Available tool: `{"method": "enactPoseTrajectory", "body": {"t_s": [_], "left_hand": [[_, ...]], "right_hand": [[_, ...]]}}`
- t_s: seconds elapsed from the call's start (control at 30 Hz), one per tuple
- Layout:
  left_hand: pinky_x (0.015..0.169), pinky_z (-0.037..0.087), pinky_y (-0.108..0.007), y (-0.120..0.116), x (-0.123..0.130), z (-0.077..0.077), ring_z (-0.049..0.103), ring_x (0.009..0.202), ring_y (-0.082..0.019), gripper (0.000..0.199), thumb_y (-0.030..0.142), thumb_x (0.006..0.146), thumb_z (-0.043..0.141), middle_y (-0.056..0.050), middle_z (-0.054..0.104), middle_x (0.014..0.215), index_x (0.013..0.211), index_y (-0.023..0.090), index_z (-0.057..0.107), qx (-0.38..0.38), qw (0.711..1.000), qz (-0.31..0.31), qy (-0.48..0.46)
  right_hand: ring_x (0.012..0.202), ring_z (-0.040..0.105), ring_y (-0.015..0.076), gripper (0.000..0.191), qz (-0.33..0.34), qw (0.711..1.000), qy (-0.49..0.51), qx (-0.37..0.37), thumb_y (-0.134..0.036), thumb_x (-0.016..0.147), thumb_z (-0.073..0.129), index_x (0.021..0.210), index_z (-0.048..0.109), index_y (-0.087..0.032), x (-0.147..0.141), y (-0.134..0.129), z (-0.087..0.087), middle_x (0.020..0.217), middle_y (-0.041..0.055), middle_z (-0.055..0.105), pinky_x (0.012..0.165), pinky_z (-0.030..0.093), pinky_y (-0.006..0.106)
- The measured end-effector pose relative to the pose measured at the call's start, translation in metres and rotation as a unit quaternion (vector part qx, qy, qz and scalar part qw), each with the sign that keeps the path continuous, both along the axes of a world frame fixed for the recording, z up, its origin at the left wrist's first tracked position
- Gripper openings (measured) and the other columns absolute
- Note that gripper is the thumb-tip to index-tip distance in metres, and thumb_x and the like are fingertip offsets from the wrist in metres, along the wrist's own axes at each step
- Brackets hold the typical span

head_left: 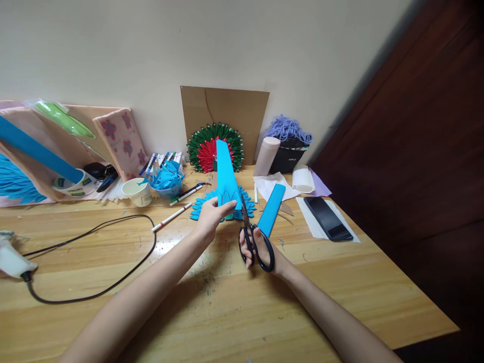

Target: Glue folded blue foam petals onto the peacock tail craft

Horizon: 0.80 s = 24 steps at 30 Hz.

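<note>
My left hand pinches the lower end of a long blue strip, which stands up from my fingers. Petal outlines are drawn near its bottom edge. In my right hand is a pair of black-handled scissors, its blades pointing up at the strip's lower right edge. Whether the blades touch the strip is hard to tell. Behind my hands lie blue cut petals in a fan, partly hidden. Another blue strip lies just beyond my right hand.
A red and green petal fan leans on cardboard. To the left are a paper cup, a bowl of blue scraps, a marker and a looping black cable. A phone lies right.
</note>
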<state>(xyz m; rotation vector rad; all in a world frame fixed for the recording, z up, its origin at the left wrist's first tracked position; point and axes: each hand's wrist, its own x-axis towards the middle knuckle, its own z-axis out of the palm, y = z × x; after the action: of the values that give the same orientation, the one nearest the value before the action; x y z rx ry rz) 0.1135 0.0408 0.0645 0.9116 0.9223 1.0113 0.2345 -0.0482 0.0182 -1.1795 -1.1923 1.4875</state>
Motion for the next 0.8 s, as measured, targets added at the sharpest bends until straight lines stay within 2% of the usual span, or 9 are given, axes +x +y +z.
{"method": "enactPoseTrajectory", "body": {"t_s": [0.27, 0.43, 0.53, 0.7, 0.8], "left_hand": [[0.075, 0.046, -0.033, -0.001, 0.000, 0.000, 0.059, 0.068, -0.017, 0.026, 0.025, 0.049, 0.077, -0.002, 0.061, 0.061, 0.065, 0.013, 0.061, 0.001, 1.000, -0.013, 0.002], [0.075, 0.046, -0.031, 0.007, -0.005, 0.004, 0.059, 0.068, -0.015, 0.028, 0.028, 0.051, 0.076, -0.004, 0.064, 0.070, 0.069, 0.012, 0.063, 0.013, 0.999, -0.028, -0.007], [0.073, 0.046, -0.029, 0.016, -0.012, 0.010, 0.058, 0.065, -0.013, 0.028, 0.027, 0.050, 0.077, -0.003, 0.064, 0.069, 0.070, 0.012, 0.063, 0.026, 0.999, -0.034, -0.004], [0.066, 0.046, -0.027, 0.025, -0.024, 0.022, 0.058, 0.063, -0.014, 0.027, 0.027, 0.052, 0.076, -0.004, 0.064, 0.069, 0.073, 0.014, 0.066, 0.050, 0.988, -0.140, 0.047], [0.058, 0.044, -0.023, 0.026, -0.029, 0.026, 0.054, 0.056, -0.012, 0.018, 0.026, 0.053, 0.074, -0.002, 0.062, 0.061, 0.064, 0.014, 0.065, 0.068, 0.978, -0.179, 0.088]], "right_hand": [[0.034, 0.041, 0.0073, 0.069, -0.014, 1.000, -0.003, -0.001, -0.084, 0.058, 0.028, 0.075, 0.041, -0.019, -0.001, 0.000, 0.000, 0.044, -0.0086, 0.038, 0.037, 0.041, 0.021], [0.041, 0.047, 0.0093, 0.070, 0.053, 0.998, -0.016, 0.013, -0.082, 0.063, 0.024, 0.082, 0.044, -0.018, 0.011, 0.000, 0.004, 0.051, -0.0057, 0.043, 0.047, 0.044, 0.025], [0.044, 0.049, 0.0108, 0.073, 0.061, 0.998, -0.005, 0.018, -0.082, 0.063, 0.022, 0.084, 0.046, -0.016, 0.023, 0.004, 0.006, 0.052, -0.0042, 0.045, 0.049, 0.044, 0.027], [0.049, 0.052, 0.0143, 0.079, 0.102, 0.995, 0.005, 0.008, -0.086, 0.057, 0.024, 0.085, 0.050, -0.017, 0.034, 0.008, 0.008, 0.056, -0.0014, 0.049, 0.052, 0.044, 0.029], [0.050, 0.052, 0.0150, 0.078, 0.105, 0.994, -0.023, 0.013, -0.085, 0.059, 0.021, 0.085, 0.051, -0.018, 0.035, 0.008, 0.009, 0.057, -0.0010, 0.050, 0.053, 0.044, 0.031]]}}
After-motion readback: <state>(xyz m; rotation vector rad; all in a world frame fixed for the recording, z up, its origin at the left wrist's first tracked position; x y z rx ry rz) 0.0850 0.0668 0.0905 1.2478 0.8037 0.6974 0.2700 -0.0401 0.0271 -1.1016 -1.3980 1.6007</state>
